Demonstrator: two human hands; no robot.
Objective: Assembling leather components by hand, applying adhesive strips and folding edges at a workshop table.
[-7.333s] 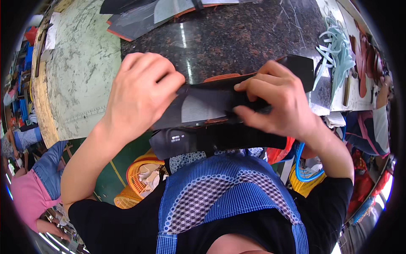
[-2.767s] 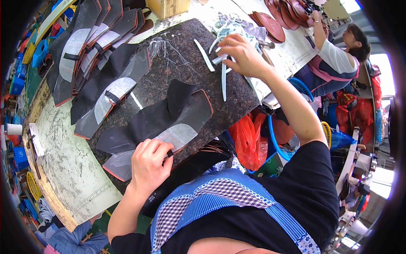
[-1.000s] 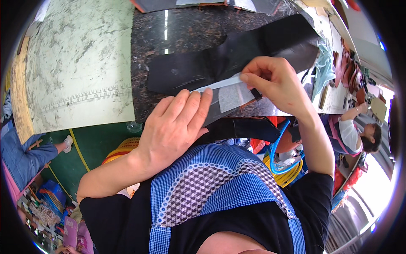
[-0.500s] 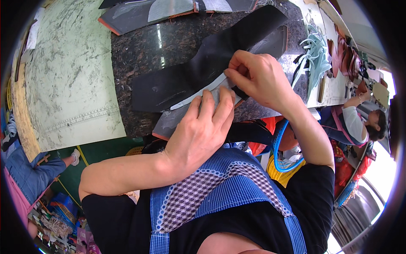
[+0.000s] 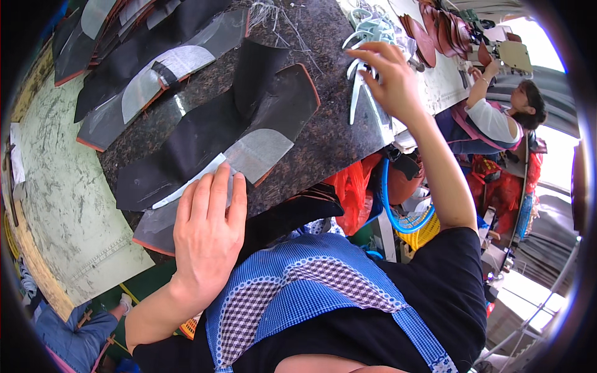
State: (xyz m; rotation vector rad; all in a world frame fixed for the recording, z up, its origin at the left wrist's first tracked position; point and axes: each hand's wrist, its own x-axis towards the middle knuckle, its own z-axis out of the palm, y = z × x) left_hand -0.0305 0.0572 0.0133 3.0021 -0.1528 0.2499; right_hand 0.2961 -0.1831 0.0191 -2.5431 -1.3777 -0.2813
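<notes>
- Left hand (image 5: 208, 233) lies flat, fingers together, palm pressing the near end of a black leather piece (image 5: 211, 133) on the dark stone tabletop (image 5: 323, 133); nothing gripped.
- Piece's long axis runs from the hand toward 1 o'clock.
- Right hand (image 5: 388, 78), fingers spread, touches pale green strips (image 5: 367, 31) at 1 o'clock, well apart from the piece; grip unclear.
- No containers on the tabletop.

Black short-sleeved shirt under a blue checked apron (image 5: 311, 298), bare forearms
</notes>
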